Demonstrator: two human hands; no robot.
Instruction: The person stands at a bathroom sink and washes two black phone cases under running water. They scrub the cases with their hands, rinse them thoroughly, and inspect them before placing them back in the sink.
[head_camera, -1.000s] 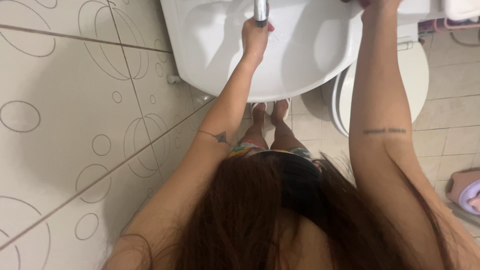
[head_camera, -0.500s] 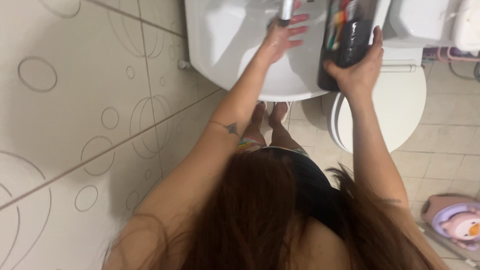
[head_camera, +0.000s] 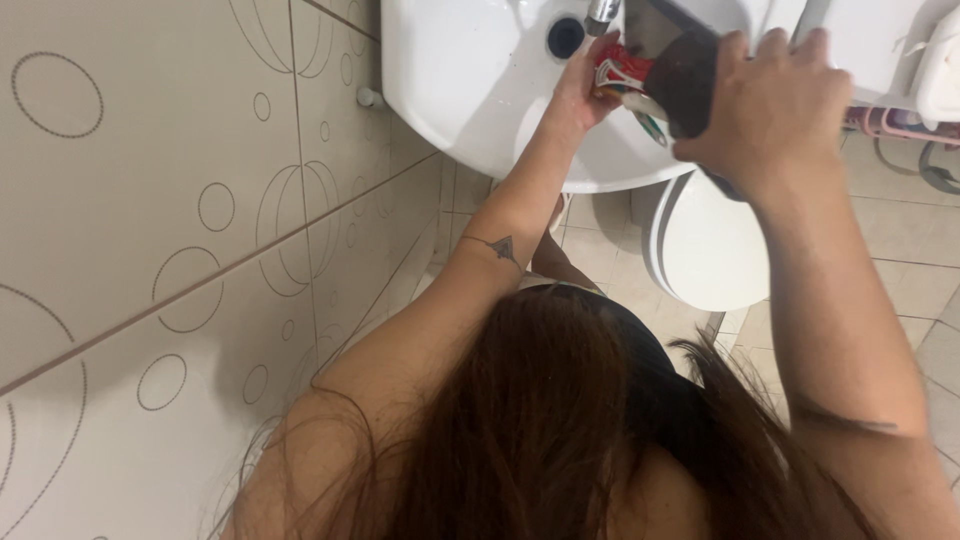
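Tipping dark cylindrical holder (head_camera: 690, 75) over white ceramic basin (head_camera: 470, 90), near front rim.
Right hand (head_camera: 775, 105) gripping holder; left hand (head_camera: 585, 85) fingers closed on red-and-white tube (head_camera: 620, 72); emptying begun, unfinished.

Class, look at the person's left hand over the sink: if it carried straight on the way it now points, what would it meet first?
Probably the tap: the left hand points up toward it across the sink, though depth is unclear.
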